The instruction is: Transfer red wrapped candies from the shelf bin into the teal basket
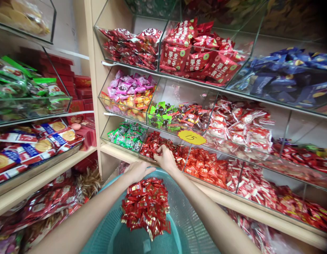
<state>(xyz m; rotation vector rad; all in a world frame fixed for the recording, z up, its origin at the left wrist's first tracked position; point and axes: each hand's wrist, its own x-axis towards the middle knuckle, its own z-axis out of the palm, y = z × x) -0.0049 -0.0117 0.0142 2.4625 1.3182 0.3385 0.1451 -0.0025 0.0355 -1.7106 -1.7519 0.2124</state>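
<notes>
A teal plastic basket (114,233) with perforated sides is below me, holding a heap of red-wrapped candies (146,204). My left hand (138,171) lies over its far rim, fingers bent round it. Just above the rim, my right hand (165,158) is at the front of a clear bin of small dark red wrapped candies (180,153). Its fingers are curled together in a pinch; whatever they hold, if anything, is hidden. Left of that bin are green and silver packets (127,135), and to its right are brighter red candies (205,167).
Clear bin walls and wooden shelf edges (117,151) surround the hands. A yellow price tag (192,137) marked 15 hangs above the right hand. Higher bins hold pink packets (127,84), large red bags (197,56) and blue packets (287,77). Biscuit packs (38,144) fill the left shelf.
</notes>
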